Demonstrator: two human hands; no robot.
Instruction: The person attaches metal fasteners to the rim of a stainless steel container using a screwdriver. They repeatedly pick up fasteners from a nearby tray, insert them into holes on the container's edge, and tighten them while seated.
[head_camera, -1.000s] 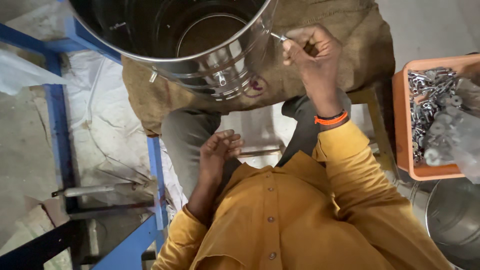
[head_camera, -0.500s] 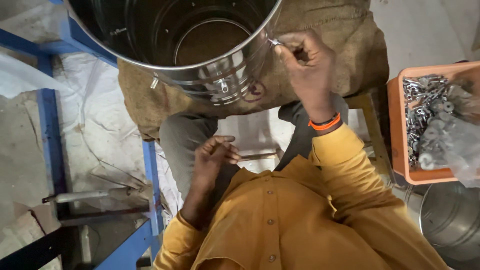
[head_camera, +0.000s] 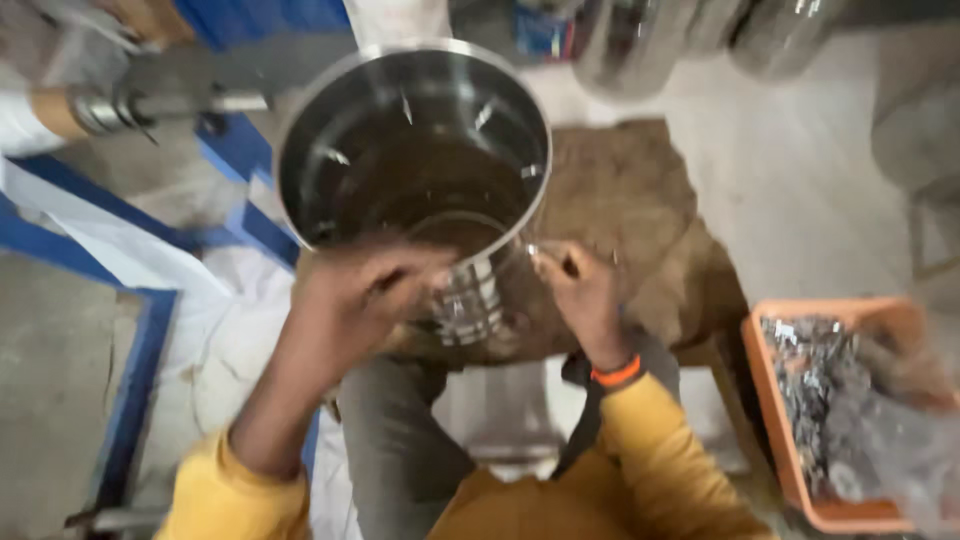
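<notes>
Head view, blurred by motion. Left hand (head_camera: 365, 290) laid against near outer wall of steel drum (head_camera: 415, 170), fingers spread and bent round rim edge; firm grasp or mere touch could not be told. Right hand (head_camera: 580, 290) clenched beside drum's right wall, thumb and fingers pinched on small metal piece (head_camera: 535, 248) pressed at drum's side. Orange wristband (head_camera: 615, 373) worn just behind right hand. Drum tilted, open mouth turned up toward camera, rested on brown sacking (head_camera: 640, 220) beyond right hand. Orange tray (head_camera: 775, 420) of small metal parts kept well apart, off to right of right hand. Blue frame (head_camera: 135, 370) seen left of left hand.
</notes>
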